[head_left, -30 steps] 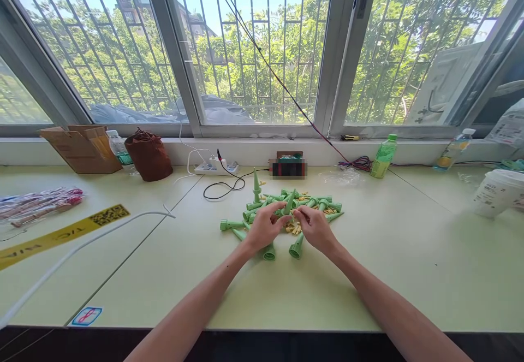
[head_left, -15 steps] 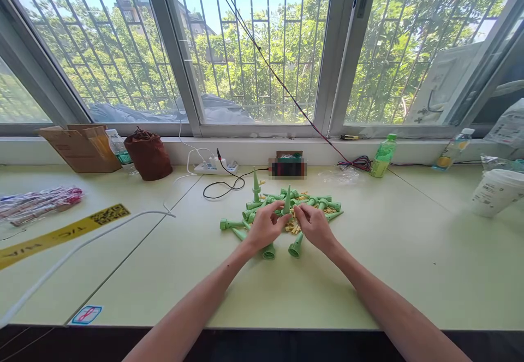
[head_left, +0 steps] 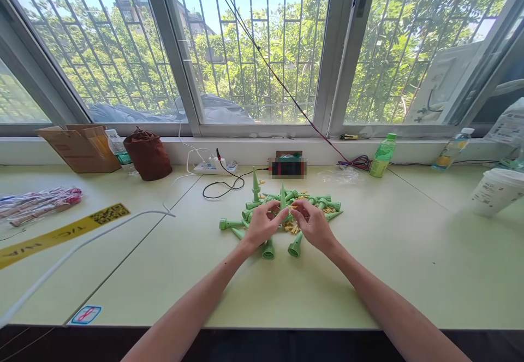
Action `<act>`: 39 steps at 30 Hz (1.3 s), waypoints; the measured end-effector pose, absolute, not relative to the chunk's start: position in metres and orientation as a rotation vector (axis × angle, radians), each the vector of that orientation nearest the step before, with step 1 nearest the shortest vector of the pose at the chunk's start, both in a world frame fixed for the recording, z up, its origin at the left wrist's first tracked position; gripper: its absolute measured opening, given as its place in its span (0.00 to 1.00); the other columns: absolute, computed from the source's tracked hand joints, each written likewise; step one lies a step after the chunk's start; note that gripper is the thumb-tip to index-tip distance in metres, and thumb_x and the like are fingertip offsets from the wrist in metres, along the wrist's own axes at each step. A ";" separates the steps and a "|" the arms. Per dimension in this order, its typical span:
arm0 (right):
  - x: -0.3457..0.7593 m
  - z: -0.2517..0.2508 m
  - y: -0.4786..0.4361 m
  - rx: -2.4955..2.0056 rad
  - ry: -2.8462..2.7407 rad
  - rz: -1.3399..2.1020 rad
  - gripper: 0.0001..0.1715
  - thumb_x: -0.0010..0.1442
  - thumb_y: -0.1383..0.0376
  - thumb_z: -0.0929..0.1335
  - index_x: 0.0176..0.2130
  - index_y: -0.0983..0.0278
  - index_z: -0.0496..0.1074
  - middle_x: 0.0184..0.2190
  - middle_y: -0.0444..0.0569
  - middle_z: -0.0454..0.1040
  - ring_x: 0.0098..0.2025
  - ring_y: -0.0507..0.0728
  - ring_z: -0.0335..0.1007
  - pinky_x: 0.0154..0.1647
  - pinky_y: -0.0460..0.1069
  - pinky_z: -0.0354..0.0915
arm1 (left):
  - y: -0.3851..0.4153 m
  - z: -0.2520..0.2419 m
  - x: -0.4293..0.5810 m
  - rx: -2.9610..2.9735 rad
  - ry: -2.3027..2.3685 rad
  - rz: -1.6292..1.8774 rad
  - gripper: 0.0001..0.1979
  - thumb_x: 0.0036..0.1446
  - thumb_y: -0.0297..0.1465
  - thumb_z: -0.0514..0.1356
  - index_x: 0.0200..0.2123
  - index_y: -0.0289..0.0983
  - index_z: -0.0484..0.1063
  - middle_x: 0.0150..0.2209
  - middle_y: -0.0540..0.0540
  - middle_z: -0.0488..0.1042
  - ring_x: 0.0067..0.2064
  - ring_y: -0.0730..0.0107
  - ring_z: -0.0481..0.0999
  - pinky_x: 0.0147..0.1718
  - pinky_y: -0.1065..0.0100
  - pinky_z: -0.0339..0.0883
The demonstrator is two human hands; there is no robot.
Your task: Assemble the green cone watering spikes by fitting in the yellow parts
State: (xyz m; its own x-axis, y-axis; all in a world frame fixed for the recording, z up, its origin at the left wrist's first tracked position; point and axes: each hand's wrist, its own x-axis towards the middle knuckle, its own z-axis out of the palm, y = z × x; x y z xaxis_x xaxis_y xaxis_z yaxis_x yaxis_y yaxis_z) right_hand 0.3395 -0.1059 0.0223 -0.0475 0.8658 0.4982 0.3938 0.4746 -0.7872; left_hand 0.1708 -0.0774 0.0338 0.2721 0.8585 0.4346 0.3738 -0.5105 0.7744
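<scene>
My left hand is closed on a green plastic watering spike, its pointed tip upward. Opposite it, my right hand pinches a small yellow plastic piece against the spike's side; fingers partly cover where the two meet. Under and around both hands lies a pile of similar green spikes with loose yellow pieces among them. One more spike stands upright behind my left hand. Two spikes lie with their open round ends toward me.
Behind the pile sit a power strip with a black cable and a small blurred-out device. A brown pouch and cardboard box stand back left. Green bottle and white cup are at right. A white cable crosses the left.
The held spike has shifted slightly left and lower. My right hand has moved left against it, and the yellow piece now shows between its fingertips.
</scene>
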 end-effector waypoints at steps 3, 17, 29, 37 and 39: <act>0.339 0.022 -0.106 -1.100 -1.652 0.541 0.15 0.65 0.56 0.63 0.41 0.64 0.69 0.31 0.50 0.74 0.29 0.56 0.70 0.28 0.48 0.64 | -0.078 0.035 0.170 2.010 1.090 1.171 0.19 0.56 0.45 0.60 0.38 0.33 0.74 0.32 0.45 0.74 0.27 0.72 0.71 0.23 0.73 0.66; 0.341 0.021 -0.105 -1.171 -1.658 0.422 0.22 0.67 0.55 0.59 0.25 0.60 0.57 0.17 0.40 0.56 0.20 0.52 0.51 0.23 0.47 0.49 | -0.078 0.028 0.169 2.142 1.053 1.116 0.18 0.56 0.40 0.62 0.45 0.33 0.74 0.28 0.50 0.71 0.20 0.80 0.57 0.19 0.74 0.55; 0.339 0.023 -0.104 -1.206 -1.651 0.378 0.24 0.67 0.54 0.59 0.22 0.61 0.56 0.16 0.40 0.56 0.20 0.51 0.52 0.22 0.47 0.49 | -0.081 0.026 0.171 2.261 1.031 1.131 0.14 0.57 0.34 0.62 0.45 0.35 0.73 0.31 0.49 0.72 0.22 0.78 0.61 0.22 0.73 0.57; 0.340 0.022 -0.106 -1.144 -1.643 0.476 0.15 0.65 0.57 0.63 0.46 0.64 0.70 0.26 0.46 0.73 0.24 0.54 0.67 0.27 0.47 0.62 | -0.081 0.031 0.173 2.083 1.126 1.127 0.16 0.58 0.41 0.60 0.42 0.34 0.72 0.34 0.46 0.74 0.22 0.78 0.65 0.21 0.73 0.62; 0.340 0.021 -0.105 -1.135 -1.659 0.485 0.15 0.64 0.58 0.64 0.46 0.64 0.71 0.30 0.48 0.75 0.27 0.56 0.70 0.29 0.48 0.64 | -0.080 0.032 0.172 2.029 1.150 1.149 0.18 0.57 0.44 0.60 0.41 0.34 0.72 0.35 0.45 0.74 0.24 0.75 0.68 0.24 0.72 0.65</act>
